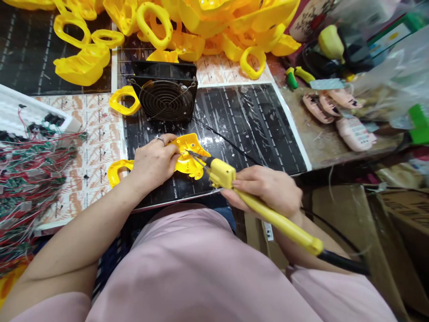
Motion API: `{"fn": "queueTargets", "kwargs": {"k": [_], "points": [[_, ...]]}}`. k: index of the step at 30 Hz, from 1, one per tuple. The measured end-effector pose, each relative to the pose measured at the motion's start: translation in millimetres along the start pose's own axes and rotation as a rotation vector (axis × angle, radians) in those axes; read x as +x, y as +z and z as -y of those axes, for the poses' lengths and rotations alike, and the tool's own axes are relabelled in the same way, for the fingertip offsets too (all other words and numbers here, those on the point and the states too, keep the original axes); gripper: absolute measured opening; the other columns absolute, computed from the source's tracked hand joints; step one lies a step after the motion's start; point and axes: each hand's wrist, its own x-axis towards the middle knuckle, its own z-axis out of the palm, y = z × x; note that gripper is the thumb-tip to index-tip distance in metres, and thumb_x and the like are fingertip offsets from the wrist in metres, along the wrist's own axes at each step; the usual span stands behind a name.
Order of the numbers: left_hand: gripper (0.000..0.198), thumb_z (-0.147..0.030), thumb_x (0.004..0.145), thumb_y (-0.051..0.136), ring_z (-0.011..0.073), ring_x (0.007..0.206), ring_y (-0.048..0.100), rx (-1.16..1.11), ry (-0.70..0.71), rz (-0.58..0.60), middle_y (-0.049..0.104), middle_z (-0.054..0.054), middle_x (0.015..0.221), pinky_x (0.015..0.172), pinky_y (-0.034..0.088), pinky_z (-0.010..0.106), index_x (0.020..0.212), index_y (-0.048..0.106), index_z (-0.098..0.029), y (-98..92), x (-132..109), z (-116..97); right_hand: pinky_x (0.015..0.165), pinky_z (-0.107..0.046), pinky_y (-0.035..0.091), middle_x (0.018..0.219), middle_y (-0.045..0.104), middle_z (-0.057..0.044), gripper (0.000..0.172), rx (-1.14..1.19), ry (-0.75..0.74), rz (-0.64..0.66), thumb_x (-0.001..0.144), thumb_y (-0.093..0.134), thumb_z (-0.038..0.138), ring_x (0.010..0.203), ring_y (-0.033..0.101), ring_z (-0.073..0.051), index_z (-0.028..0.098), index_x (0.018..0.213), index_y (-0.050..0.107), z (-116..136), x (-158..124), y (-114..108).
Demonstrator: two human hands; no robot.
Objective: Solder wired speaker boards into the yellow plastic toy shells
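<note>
My left hand [156, 158], with a ring on one finger, grips the left edge of a yellow plastic shell piece [190, 142]. The shell lies hollow side up near the front of the black mat, showing small posts inside. My right hand [268, 190] is closed round a yellow soldering iron [223, 172] with a black cable. Its thin metal tip points left into the shell; whether it touches is too small to tell. A yellow plastic ring [115, 172] lies partly behind my left wrist. Just beyond the shell stands a black fan [166, 96] with a wire grille.
Yellow plastic shells and rings [214, 22] are heaped at the back. Small circuit boards with red and white wires [36, 179] crowd the left, beside a white foam tray [43, 109]. Pink plastic parts [355, 132] lie at right. The fan's black cord [228, 143] crosses the mat.
</note>
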Motion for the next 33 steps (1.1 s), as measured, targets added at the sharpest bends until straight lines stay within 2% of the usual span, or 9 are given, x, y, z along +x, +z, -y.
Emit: {"fn": "queueTargets", "kwargs": {"k": [6,9,11,18,21,23,26,29,33], "points": [[0.021,-0.027,0.09,0.055,0.026,0.1,0.07,-0.043,-0.004,-0.005,0.069,0.008,0.129,0.069,0.051,0.033,0.093,0.075,-0.02,-0.6,0,0,0.051,-0.025,0.06,0.075,0.073,0.002,0.025,0.002,0.133,-0.071,0.085,0.077,0.026,0.058,0.069,-0.015,0.028,0.104,0.062,0,-12,-4],[0.021,-0.027,0.09,0.055,0.0255,0.1,0.07,-0.058,0.005,-0.025,0.069,0.008,0.128,0.07,0.052,0.033,0.091,0.075,-0.02,0.6,-1,2,0.057,-0.027,0.064,0.086,0.076,-0.001,0.048,-0.011,0.176,-0.109,0.084,0.078,0.028,0.063,0.071,-0.017,0.026,0.128,0.059,0,-16,-2],[0.021,-0.027,0.09,0.055,0.0253,0.101,0.069,-0.052,0.018,-0.036,0.069,0.008,0.127,0.071,0.052,0.033,0.09,0.075,-0.02,2.2,-1,3,0.059,-0.027,0.065,0.086,0.076,-0.001,0.057,-0.047,0.199,-0.124,0.083,0.079,0.029,0.063,0.071,-0.016,0.025,0.135,0.055,3,-16,-3],[0.026,-0.03,0.092,0.052,0.0235,0.098,0.069,0.023,0.093,-0.108,0.07,0.008,0.124,0.074,0.055,0.034,0.091,0.075,-0.019,10.8,-2,10,0.057,-0.028,0.064,0.087,0.077,-0.004,0.038,-0.06,0.192,-0.077,0.088,0.074,0.024,0.062,0.071,-0.016,0.022,0.124,0.061,10,-14,-4],[0.024,-0.028,0.092,0.053,0.0254,0.105,0.067,-0.003,0.163,-0.175,0.072,0.007,0.119,0.091,0.054,0.043,0.085,0.075,-0.02,11.4,-2,13,0.055,-0.028,0.064,0.085,0.076,-0.004,0.034,0.0,0.208,-0.122,0.084,0.077,0.021,0.062,0.071,-0.017,0.022,0.115,0.064,7,-19,-1],[0.02,-0.026,0.091,0.057,0.0282,0.116,0.064,-0.037,0.207,-0.255,0.072,0.006,0.118,0.104,0.048,0.051,0.081,0.074,-0.022,10.6,-2,13,0.052,-0.027,0.063,0.079,0.074,-0.002,0.029,0.055,0.211,-0.173,0.08,0.081,0.019,0.061,0.071,-0.017,0.022,0.104,0.065,5,-22,1],[0.017,-0.027,0.091,0.06,0.0289,0.121,0.06,-0.102,0.248,-0.377,0.074,0.005,0.115,0.108,0.042,0.057,0.08,0.073,-0.024,10.0,-1,14,0.051,-0.024,0.062,0.073,0.071,0.001,0.024,0.088,0.211,-0.222,0.077,0.083,0.018,0.06,0.07,-0.015,0.021,0.091,0.064,5,-23,1],[0.017,-0.027,0.093,0.057,0.0251,0.106,0.064,-0.131,0.25,-0.413,0.074,0.002,0.09,0.11,0.039,0.058,0.082,0.071,-0.025,12.3,1,14,0.052,-0.024,0.062,0.076,0.073,0.0,0.026,0.064,0.262,-0.2,0.078,0.082,0.021,0.059,0.07,-0.015,0.021,0.1,0.066,9,-23,0],[0.011,-0.027,0.09,0.059,0.0241,0.092,0.064,-0.113,0.225,-0.378,0.069,0.001,0.076,0.113,0.032,0.062,0.089,0.069,-0.024,16.1,3,15,0.065,-0.031,0.067,0.09,0.077,-0.001,0.057,0.008,0.369,-0.153,0.081,0.081,0.025,0.065,0.073,-0.017,0.026,0.133,0.058,12,-30,-3]]}}
